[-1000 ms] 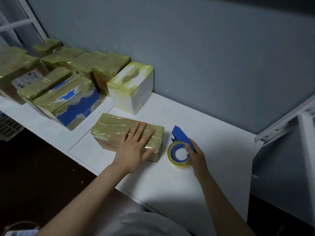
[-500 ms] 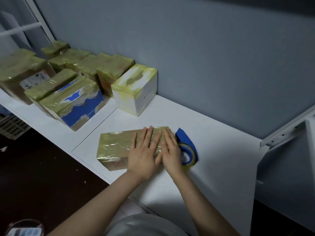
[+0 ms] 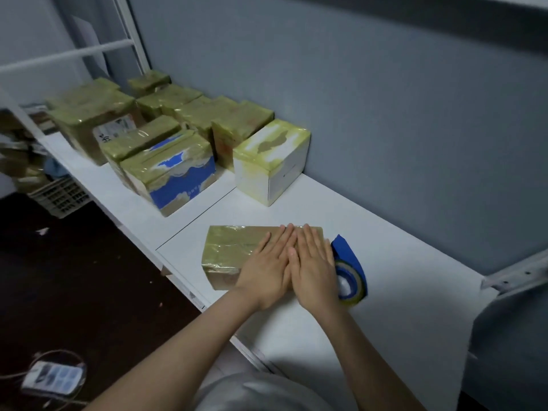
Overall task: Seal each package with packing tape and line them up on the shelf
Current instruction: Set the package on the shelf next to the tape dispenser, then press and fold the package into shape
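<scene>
**Both palms down on a wrapped parcel**

Fingers (image 3: 280, 243) straight and close together, pressed flat, gripping nothing. Left hand (image 3: 265, 275) and right hand (image 3: 315, 272) side by side, thumbs touching, spread over the right end of the taped package (image 3: 229, 250).

Beneath it, a white shelf (image 3: 409, 262) set against a grey-blue wall (image 3: 385, 114). Dim light, with a dark floor (image 3: 77, 277) below the front edge. At far left, a white metal frame (image 3: 130, 46); at far right, a pale bracket (image 3: 522, 272).

Just right of the right hand, a blue tape dispenser (image 3: 353, 262), its near side hidden behind that hand. Contact with the package impossible to tell. Further back along the wall, well apart from the hands, a white box (image 3: 268, 170), a blue-printed box (image 3: 181, 176) and a cluster of taped parcels (image 3: 204, 114), packed tightly together. Below the shelf at left, a slatted crate (image 3: 59, 194).

Package flat on its broad face, near the shelf's front edge. Long axis across the view from left to right, right end toward the dispenser, skewed against the diagonal shelf edge.
</scene>
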